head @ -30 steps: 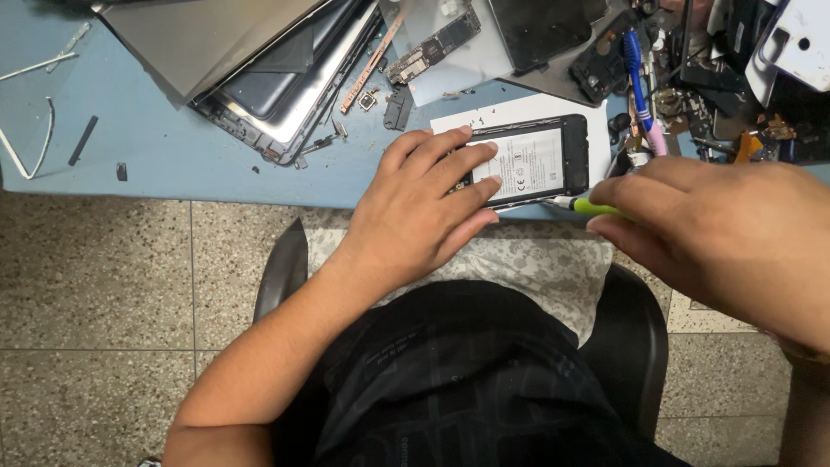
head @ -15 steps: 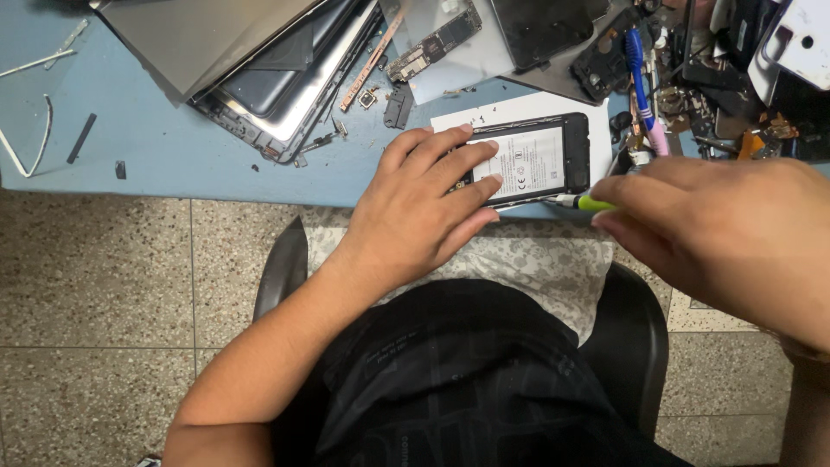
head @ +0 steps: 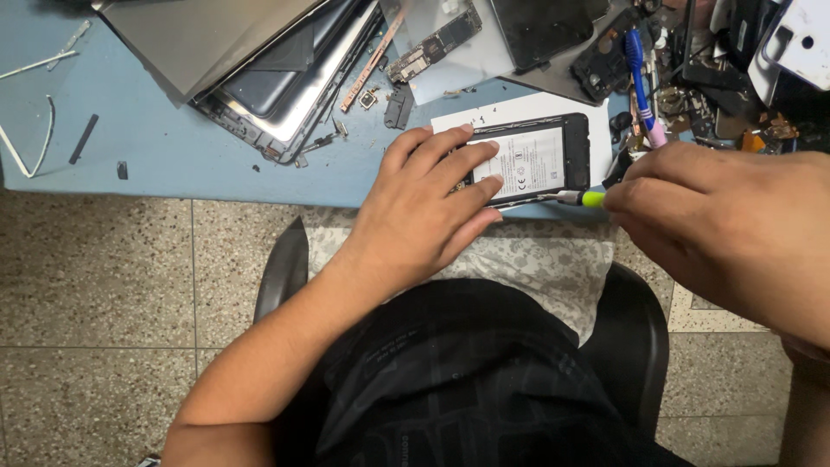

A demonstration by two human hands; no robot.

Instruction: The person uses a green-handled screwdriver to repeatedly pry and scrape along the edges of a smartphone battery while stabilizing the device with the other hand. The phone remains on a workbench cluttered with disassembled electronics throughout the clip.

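An opened black phone (head: 553,156) lies on a white sheet (head: 553,108) at the near edge of a blue table (head: 173,147), its pale battery showing. My left hand (head: 424,212) presses flat on the phone's left half, fingers spread over it. My right hand (head: 709,216) grips a small screwdriver with a yellow-green collar (head: 588,199). Its metal tip points left and meets the phone's lower right edge.
Stacked dismantled tablets and metal back covers (head: 251,60) fill the table's upper left. Circuit boards, loose small parts and a blue-and-pink tool (head: 640,78) crowd the upper right. White strips (head: 35,112) lie far left. A dark chair (head: 285,268) and speckled tile floor lie below.
Both hands stay where they were on the phone. The screwdriver tip stays at the phone's lower right edge with barely any shift.
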